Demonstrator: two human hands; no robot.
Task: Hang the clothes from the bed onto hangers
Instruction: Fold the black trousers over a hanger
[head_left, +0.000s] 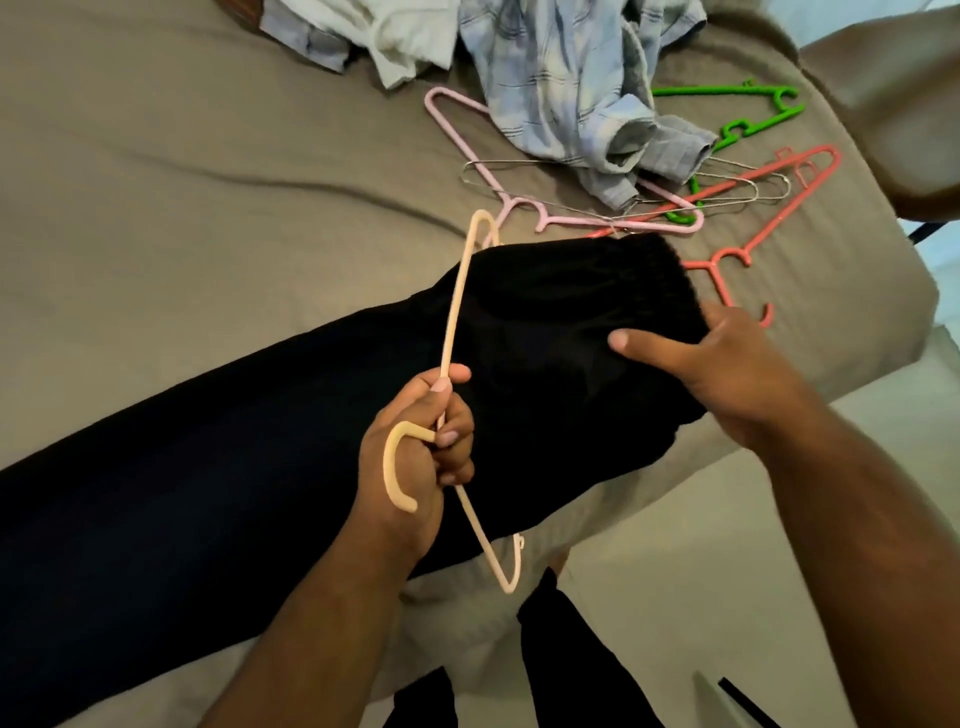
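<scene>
Since the black trousers (260, 467) are long and floppy, it makes sense that they're stretched out flat across the bed (156, 182) while the hanger gets worked on, rather than being lifted in mid-air. The left hand (421, 447) has its fingers curled tight round the neck of the cream hanger (452, 322), right below the hook, which keeps the frame steady and tilted up off the cloth. As far as I can tell the waistband end is fed through the hanger's triangle, because one arm runs over the black fabric and the far side disappears behind it. The right hand (717, 364) holds that waistband end near the bed's edge, thumb flat on top and the fingers tucked round the far side, so it's gripping cloth and nothing else. I'd guess that's for drawing the trousers across the bottom bar until they balance. So the trousers sit between both hands, touching each, with the legs trailing off to the left. Farther up the bed, well apart from the hands, lie a pink hanger (470, 150), a green hanger (737, 91), a red hanger (712, 266) and a wire hanger (519, 162), partly under a crumpled blue checked shirt (561, 93), with a white garment (405, 36) beside it waiting its turn.
</scene>
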